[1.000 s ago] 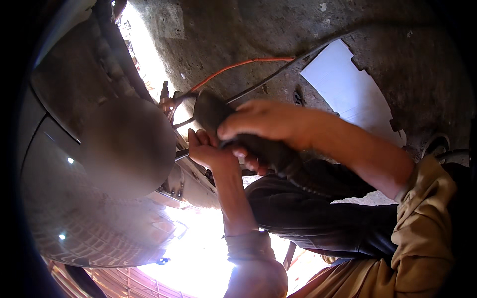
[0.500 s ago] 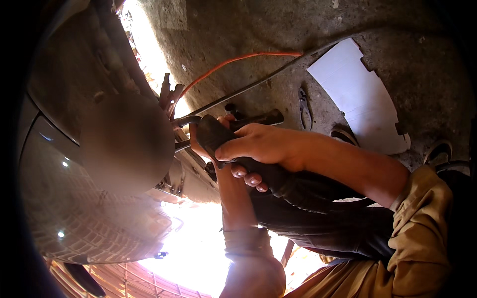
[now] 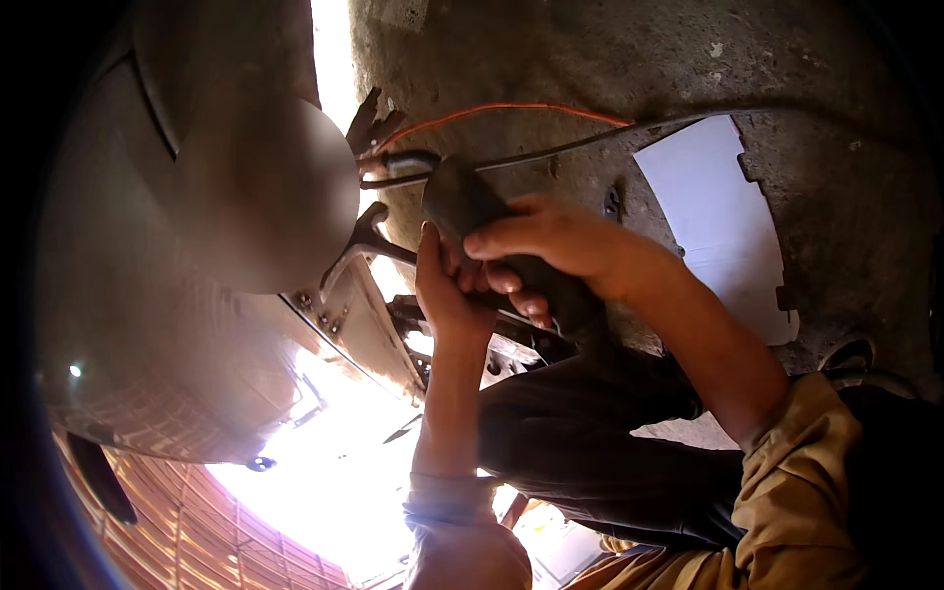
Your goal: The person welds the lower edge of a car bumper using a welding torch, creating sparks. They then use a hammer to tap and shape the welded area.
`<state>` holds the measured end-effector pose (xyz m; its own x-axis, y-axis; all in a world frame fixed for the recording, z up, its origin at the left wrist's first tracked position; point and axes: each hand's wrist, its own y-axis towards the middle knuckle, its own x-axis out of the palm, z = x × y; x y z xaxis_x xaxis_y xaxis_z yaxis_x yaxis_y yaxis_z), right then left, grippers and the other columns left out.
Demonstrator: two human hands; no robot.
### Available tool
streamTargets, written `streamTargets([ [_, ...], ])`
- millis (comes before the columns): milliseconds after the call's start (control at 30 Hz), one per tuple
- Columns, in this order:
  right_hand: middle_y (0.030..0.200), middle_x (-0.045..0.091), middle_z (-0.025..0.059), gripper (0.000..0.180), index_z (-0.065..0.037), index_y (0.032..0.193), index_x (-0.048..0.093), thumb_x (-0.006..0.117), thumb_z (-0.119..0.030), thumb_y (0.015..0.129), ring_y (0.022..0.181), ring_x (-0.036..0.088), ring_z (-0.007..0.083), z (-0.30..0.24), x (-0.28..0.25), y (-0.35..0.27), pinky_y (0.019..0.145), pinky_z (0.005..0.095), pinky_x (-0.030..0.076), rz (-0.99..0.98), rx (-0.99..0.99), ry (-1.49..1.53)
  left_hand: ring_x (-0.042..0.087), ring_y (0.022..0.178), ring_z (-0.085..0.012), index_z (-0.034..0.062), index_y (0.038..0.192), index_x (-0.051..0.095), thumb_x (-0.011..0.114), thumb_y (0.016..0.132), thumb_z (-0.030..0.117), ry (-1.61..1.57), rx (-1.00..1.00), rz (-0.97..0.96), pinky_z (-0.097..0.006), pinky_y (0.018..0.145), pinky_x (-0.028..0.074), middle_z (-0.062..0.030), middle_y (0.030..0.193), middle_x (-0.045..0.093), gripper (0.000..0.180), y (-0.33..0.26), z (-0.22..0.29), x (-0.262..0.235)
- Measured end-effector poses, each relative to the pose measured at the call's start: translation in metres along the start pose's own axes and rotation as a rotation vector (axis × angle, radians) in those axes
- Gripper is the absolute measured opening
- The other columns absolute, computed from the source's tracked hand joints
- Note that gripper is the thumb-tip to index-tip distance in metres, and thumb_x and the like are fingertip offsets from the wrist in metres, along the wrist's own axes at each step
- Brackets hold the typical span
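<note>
My right hand [image 3: 560, 246] is wrapped around the dark handle of a welding torch [image 3: 467, 202]. The torch's curved metal neck points left toward a panel edge, and its thick cable end runs down toward my knee. Just below the handle, my left hand [image 3: 454, 295] is raised with curled fingers and the thumb up. What it grips is partly hidden behind the torch and my right fingers. A forked metal piece [image 3: 366, 241] reaches from beside my left hand toward the panel; I cannot tell whether that hand holds it. The shiny car body panel [image 3: 147, 324] fills the left side.
On the concrete floor [image 3: 551, 59] lie an orange cord [image 3: 501, 106], a dark cable [image 3: 688, 120] and a white sheet [image 3: 723, 216] with notched edges. Pliers [image 3: 613, 204] show partly beyond my right wrist. A round blurred patch covers part of the panel. Glare washes out the lower middle.
The view has shifted, and the torch handle now stands steeper. My left hand shows more, below the torch. The forked metal piece has come into sight, and my right arm now covers most of the pliers.
</note>
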<state>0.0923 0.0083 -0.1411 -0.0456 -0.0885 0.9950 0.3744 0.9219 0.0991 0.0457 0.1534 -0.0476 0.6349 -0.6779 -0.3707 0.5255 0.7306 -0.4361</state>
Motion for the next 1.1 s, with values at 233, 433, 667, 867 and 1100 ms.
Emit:
streamTargets([
  [233, 0.066, 0.054, 0.0036, 0.029, -0.001, 0.103, 0.061, 0.065, -0.026, 0.090, 0.047, 0.053, 0.0132, -0.003, -0.006, -0.017, 0.041, 0.0300, 0.045, 0.109, -0.055, -0.020, 0.024, 0.046, -0.0136, 0.0187, 0.060, 0.029, 0.044, 0.102, 0.048, -0.138, 0.111, -0.158, -0.035, 0.056, 0.040, 0.0012, 0.047, 0.022, 0.054, -0.026, 0.015, -0.019],
  [433, 0.067, 0.054, 0.0037, 0.027, -0.002, 0.100, 0.061, 0.065, -0.026, 0.090, 0.048, 0.054, 0.0137, -0.019, 0.000, -0.039, 0.042, 0.0301, 0.045, 0.189, -0.115, -0.146, 0.024, 0.048, -0.0159, 0.0175, 0.059, 0.025, 0.042, 0.103, 0.044, -0.298, 0.361, -0.027, -0.035, 0.057, 0.038, -0.0003, 0.050, 0.020, 0.054, -0.014, -0.010, 0.030],
  [667, 0.065, 0.054, 0.0039, 0.026, -0.001, 0.088, 0.058, 0.066, -0.026, 0.089, 0.046, 0.055, 0.0141, -0.056, -0.001, -0.041, 0.039, 0.0302, 0.046, 0.216, -0.270, -0.437, 0.025, 0.048, -0.0150, 0.0181, 0.061, 0.027, 0.039, 0.104, 0.043, -0.274, 0.365, -0.007, -0.034, 0.055, 0.039, 0.0009, 0.051, 0.020, 0.051, -0.003, 0.000, 0.053],
  [867, 0.064, 0.055, 0.0026, 0.028, -0.003, 0.087, 0.058, 0.067, -0.029, 0.088, 0.046, 0.056, 0.0125, -0.090, -0.007, -0.043, 0.039, 0.0288, 0.046, 0.272, -0.263, -0.542, 0.024, 0.045, -0.0134, 0.0196, 0.060, 0.026, 0.040, 0.103, 0.041, -0.377, 0.378, -0.039, -0.034, 0.051, 0.039, 0.0019, 0.050, 0.021, 0.050, 0.019, -0.005, 0.042],
  [1100, 0.063, 0.056, 0.0030, 0.029, -0.002, 0.086, 0.060, 0.069, -0.029, 0.087, 0.044, 0.055, 0.0122, -0.098, -0.019, -0.052, 0.038, 0.0284, 0.044, 0.349, -0.287, -0.587, 0.026, 0.043, -0.0147, 0.0202, 0.058, 0.026, 0.042, 0.101, 0.040, -0.419, 0.352, -0.012, -0.034, 0.049, 0.041, 0.0011, 0.048, 0.021, 0.050, 0.020, 0.002, 0.045],
])
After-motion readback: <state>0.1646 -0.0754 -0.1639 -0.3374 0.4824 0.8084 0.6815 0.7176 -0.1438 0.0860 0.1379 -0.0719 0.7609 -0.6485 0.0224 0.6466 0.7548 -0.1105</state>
